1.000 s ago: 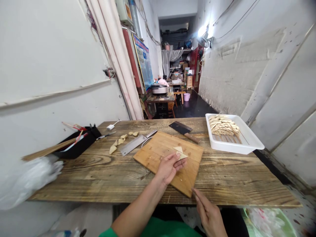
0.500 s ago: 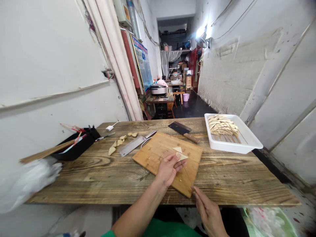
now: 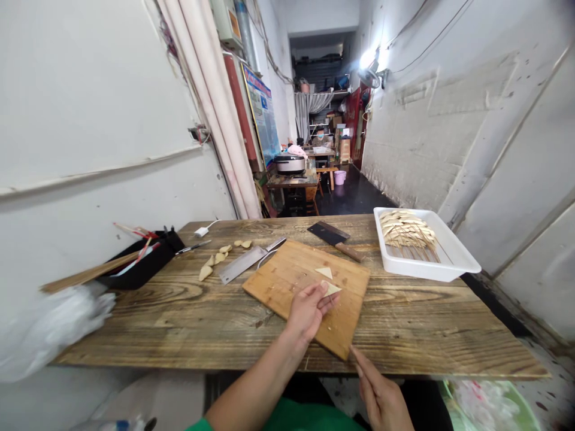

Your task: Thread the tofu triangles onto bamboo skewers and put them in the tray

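Note:
My left hand (image 3: 309, 311) is over the cutting board (image 3: 281, 275), its thumb and fingers pinching a pale, flat triangular slice (image 3: 332, 289), perhaps tofu. A second triangular slice (image 3: 324, 273) lies on the board just beyond. Low by the board's near corner, my right hand (image 3: 377, 383) is closed, thumb against fingers, on a thin bamboo skewer; the stick hardly shows against the wood now. Whether its tip is in the slice I cannot tell.
A white tray (image 3: 426, 269) of skewered slices stands at the right. Two cleavers, a dark one (image 3: 327, 232) and a silver one (image 3: 240, 265), lie beyond and left of the board. Several pale pieces (image 3: 205, 273) sit farther left, near a black box (image 3: 139, 272) with sticks.
The skewer, plainly visible between both hands before, is now hard to make out. My right hand has shifted slightly down; my left hand keeps its pinch on the slice.

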`<state>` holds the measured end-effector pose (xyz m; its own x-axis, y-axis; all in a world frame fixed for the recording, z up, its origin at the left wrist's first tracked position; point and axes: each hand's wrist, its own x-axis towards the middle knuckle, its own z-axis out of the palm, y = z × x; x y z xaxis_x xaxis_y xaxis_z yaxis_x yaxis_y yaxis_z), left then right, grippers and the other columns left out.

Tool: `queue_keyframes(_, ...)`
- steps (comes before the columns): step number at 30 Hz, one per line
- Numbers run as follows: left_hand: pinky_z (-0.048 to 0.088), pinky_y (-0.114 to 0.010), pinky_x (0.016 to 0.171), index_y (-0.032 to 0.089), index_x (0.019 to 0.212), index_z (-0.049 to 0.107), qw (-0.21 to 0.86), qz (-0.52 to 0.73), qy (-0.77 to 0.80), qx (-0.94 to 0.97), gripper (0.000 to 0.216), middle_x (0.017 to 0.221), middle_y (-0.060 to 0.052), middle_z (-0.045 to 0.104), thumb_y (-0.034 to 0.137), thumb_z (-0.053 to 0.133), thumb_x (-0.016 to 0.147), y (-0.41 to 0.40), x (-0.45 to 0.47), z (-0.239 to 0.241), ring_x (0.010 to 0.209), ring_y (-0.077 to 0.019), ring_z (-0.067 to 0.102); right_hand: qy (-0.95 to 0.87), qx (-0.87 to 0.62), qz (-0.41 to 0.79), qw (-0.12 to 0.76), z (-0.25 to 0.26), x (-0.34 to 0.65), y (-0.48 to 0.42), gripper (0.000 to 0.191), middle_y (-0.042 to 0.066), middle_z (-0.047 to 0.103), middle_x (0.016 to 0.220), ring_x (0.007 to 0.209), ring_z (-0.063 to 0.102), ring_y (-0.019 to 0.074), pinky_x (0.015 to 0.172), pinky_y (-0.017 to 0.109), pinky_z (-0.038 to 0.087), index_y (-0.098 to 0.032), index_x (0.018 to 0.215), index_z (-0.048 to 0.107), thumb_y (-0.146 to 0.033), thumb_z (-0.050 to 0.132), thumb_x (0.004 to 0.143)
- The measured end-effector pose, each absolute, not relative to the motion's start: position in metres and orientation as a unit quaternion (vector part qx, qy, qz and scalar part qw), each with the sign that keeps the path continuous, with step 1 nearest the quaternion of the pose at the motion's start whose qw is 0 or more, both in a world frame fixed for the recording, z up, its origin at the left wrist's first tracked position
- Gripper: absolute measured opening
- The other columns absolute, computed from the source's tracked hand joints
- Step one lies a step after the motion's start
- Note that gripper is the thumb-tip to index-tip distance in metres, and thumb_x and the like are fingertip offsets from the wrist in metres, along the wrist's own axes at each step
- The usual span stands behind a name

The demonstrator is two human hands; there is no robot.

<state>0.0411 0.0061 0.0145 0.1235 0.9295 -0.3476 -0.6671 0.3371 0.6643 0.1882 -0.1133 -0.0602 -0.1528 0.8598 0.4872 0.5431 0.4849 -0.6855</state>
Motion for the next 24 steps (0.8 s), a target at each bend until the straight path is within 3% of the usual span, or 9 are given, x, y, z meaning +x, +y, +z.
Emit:
queue_keyframes(5,0.051,-0.032,0.077,0.009,0.075,0.056,0.735,0.540,0.380,0.152,0.009,0.075,-0.009,0.066,0.011,0.064,0.072,0.008,0.038,0.014,0.071,-0.0181,0.066,-0.746,-0.473,0.167,0.437,-0.068,0.190,-0.116,0.040,0.009,0.065,0.110,0.091,0.066,0.0126,0.077,0.017,0.050,-0.016,0.130,0.048,-0.023,0.035,0.092)
queue_keyframes(11,0.051,-0.033,0.078,0.009,0.079,0.055,0.744,0.531,0.380,0.142,0.007,0.078,-0.010,0.067,0.010,0.060,0.075,0.007,0.038,0.011,0.073,-0.0191,0.066,-0.754,-0.473,0.132,0.437,-0.083,0.199,-0.114,0.042,0.006,0.063,0.114,0.100,0.062,0.0129,0.088,0.020,0.046,-0.020,0.131,0.046,-0.017,0.039,0.090)
queue_keyframes(24,0.050,-0.037,0.081,0.010,0.080,0.057,0.757,0.521,0.363,0.155,0.008,0.083,-0.011,0.067,0.014,0.062,0.075,-0.005,0.042,0.003,0.077,-0.0193,0.065,-0.716,-0.489,0.148,0.477,-0.092,0.200,-0.103,0.035,0.006,0.066,0.109,0.094,0.065,0.0157,0.085,0.024,0.050,-0.021,0.121,0.057,-0.028,0.040,0.091)
